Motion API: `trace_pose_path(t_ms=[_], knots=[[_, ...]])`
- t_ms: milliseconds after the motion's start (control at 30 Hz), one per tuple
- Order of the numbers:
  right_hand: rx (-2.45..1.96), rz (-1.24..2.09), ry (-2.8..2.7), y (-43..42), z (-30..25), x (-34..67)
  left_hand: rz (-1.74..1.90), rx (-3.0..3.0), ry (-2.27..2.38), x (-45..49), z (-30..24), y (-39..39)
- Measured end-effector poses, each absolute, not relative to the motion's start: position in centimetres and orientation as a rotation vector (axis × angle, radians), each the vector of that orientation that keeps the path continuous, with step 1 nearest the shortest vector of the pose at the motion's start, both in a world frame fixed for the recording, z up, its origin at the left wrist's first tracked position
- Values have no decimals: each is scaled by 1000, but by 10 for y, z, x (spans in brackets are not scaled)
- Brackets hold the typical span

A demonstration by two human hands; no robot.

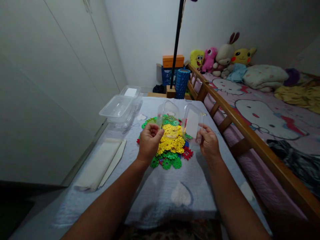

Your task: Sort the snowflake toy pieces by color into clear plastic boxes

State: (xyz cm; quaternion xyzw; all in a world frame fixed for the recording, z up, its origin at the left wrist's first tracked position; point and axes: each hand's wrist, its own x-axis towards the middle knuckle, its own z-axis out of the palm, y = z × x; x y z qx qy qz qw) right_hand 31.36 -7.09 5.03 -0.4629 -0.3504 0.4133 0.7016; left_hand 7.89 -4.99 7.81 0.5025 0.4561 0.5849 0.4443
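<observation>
My left hand (149, 141) is closed on the rim of a clear plastic container (170, 118), held tilted above a pile of coloured plastic flower pieces (170, 146). The pile is yellow in the middle, green around it, with some red and blue pieces. My right hand (208, 143) grips a clear plastic lid (192, 125) with a white label, held upright just right of the container. Both hands hover over the table covered with a grey-blue cloth (175, 186).
Clear plastic boxes (120, 106) are stacked at the table's far left. A folded white cloth (100, 165) lies at the left edge. A wooden bed rail (240, 123) runs along the right. A black pole (176, 46) and a blue roller (182, 83) stand behind the table.
</observation>
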Motion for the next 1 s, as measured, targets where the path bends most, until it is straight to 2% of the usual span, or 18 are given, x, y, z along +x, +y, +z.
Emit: trace_pose_path(t_ms=[167, 333, 633, 1000], knots=[[-1099, 917, -806, -67, 62, 285, 1360, 850, 993, 90, 67, -59], [-1228, 865, -855, -69, 48, 268, 1315, 720, 969, 94, 52, -68], [-1449, 457, -993, -66, 28, 267, 1296, 768, 984, 90, 48, -74], [-1414, 524, -950, -66, 25, 261, 1316, 744, 1009, 92, 53, -77]])
